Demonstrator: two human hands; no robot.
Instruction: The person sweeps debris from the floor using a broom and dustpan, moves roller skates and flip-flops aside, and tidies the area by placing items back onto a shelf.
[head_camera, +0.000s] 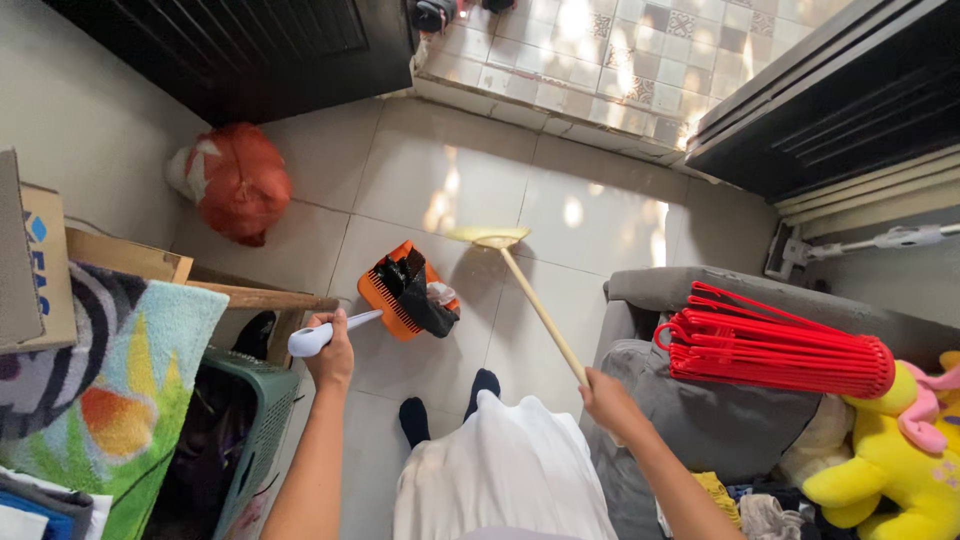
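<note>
A white garment (505, 470) hangs nearest. The dustpan (400, 290), loaded with black rubbish on the tiled floor (590, 220), is gripped by the left hand (330, 350), fingers wrapped round its white handle. The broom (520, 280), slanting far-left, is clenched by the right hand (605, 395).

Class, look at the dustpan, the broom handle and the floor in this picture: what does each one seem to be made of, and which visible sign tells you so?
Dustpan: probably moulded plastic, given its even orange colour, comb-like teeth and smooth white handle.
Broom handle: pale tan and matt, likely wood, though painted metal is possible.
Floor: glazed ceramic tile, judging by grout lines and glossy light reflections.
</note>
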